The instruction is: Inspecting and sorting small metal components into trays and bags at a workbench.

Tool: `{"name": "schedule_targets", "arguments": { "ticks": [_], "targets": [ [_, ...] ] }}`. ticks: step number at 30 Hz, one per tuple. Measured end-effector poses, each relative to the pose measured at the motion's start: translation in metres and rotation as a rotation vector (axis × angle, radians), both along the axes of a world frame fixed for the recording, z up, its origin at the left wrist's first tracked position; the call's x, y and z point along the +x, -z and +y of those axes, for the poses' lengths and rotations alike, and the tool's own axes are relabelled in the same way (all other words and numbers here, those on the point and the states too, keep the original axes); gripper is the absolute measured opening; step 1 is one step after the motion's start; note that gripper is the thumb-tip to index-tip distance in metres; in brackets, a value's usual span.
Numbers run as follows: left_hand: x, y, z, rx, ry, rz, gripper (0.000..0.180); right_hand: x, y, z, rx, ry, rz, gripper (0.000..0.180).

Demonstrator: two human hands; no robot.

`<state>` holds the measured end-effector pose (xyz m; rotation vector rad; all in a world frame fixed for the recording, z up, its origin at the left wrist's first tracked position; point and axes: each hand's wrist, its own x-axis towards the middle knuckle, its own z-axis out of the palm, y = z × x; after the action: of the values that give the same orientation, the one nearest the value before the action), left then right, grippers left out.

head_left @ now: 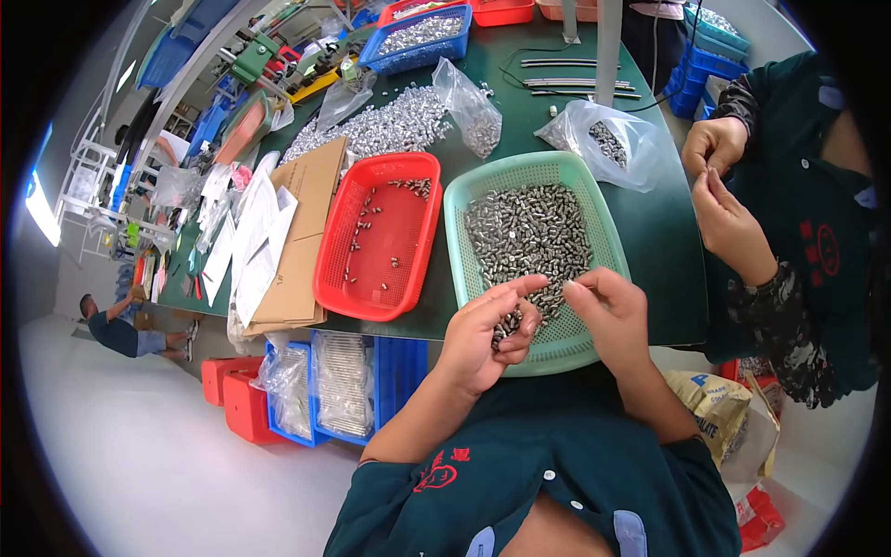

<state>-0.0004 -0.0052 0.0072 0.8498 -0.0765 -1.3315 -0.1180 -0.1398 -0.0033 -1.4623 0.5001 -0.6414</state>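
My left hand (pixel 483 339) is curled around several small metal fittings (pixel 507 327), its forefinger stretched out toward the right. My right hand (pixel 610 314) is held level with it, thumb and forefinger brought together; whatever they pinch is too small to make out. Both hands are above the near part of a light green plastic basket (pixel 610 243), which holds a large heap of the same dark, shiny metal fittings (pixel 529 232). To its left stands a red plastic basket (pixel 327 269) with fittings scattered over its floor, thickest at the far right corner.
Cardboard sheets (pixel 290 237) and white papers (pixel 255 246) lie left of the red basket. Silvery parts (pixel 399 121) are heaped farther back, near clear bags (pixel 473 116) and a blue basket (pixel 422 46). At right, a co-worker's hands (pixel 729 204) meet close to the table (pixel 668 278).
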Motion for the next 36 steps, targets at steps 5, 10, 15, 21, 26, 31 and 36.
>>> {"name": "schedule_targets", "arguments": {
  "ticks": [5, 10, 15, 21, 26, 31, 36],
  "targets": [
    [-0.001, 0.004, 0.003, -0.067, -0.035, 0.097, 0.021, -0.003, -0.01, -0.002, -0.798, 0.137, 0.033, 0.013],
    [-0.004, 0.013, 0.0, -0.113, 0.007, 0.239, 0.018, 0.003, 0.004, 0.013, -0.285, 0.042, -0.094, 0.011],
    [-0.006, 0.012, 0.001, -0.085, 0.005, 0.246, 0.017, 0.008, 0.007, 0.016, -0.54, 0.066, -0.133, 0.01],
    [-0.008, 0.012, -0.002, -0.063, -0.048, 0.208, 0.015, 0.009, -0.001, 0.015, -0.936, 0.209, -0.232, 0.01],
    [-0.009, 0.017, -0.003, -0.1, -0.058, -0.017, 0.013, 0.01, 0.006, 0.015, -0.632, 0.054, -0.102, 0.015],
    [-0.012, 0.003, -0.006, -0.013, -0.067, -0.091, 0.019, 0.01, 0.013, 0.013, -0.194, -0.012, -0.066, 0.015],
    [-0.008, -0.009, -0.003, 0.057, -0.078, -0.052, 0.026, 0.007, 0.013, 0.002, 0.408, -0.105, -0.052, 0.02]
  ]
}}
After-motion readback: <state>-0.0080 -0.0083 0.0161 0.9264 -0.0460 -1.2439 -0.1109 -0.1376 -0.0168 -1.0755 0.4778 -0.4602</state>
